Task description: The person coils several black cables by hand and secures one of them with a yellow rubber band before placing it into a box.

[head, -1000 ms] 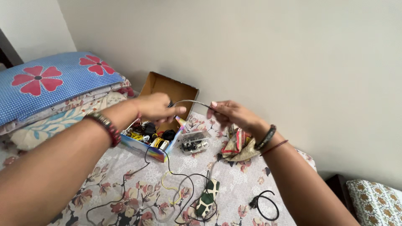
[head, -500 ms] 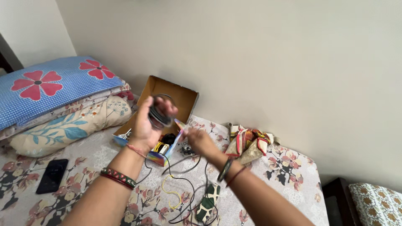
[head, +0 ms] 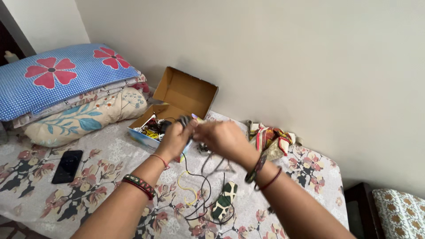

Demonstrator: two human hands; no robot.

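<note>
My left hand point(head: 175, 139) holds a small coil of dark cable point(head: 184, 120) in front of an open cardboard box point(head: 183, 95). My right hand point(head: 223, 138) is closed on the same cable right beside the left, and a loose length of it hangs down, blurred, below the hands. The box holds several small wires and parts point(head: 152, 128). More black cable point(head: 201, 201) and a yellow wire point(head: 186, 188) lie tangled on the floral bedsheet point(head: 97, 177) under my forearms.
A black phone point(head: 67, 166) lies on the sheet at left. Stacked pillows point(head: 57, 79) sit at the back left. A green patterned pouch point(head: 223, 201) lies among the cables, and a crumpled colourful cloth point(head: 272, 139) rests by the wall. The bed edge drops off at right.
The hands came together: my left hand lowered the cable coil toward the box and my right hand rose from the sheet to meet it. The view shifted, showing more of the bed's left.
</note>
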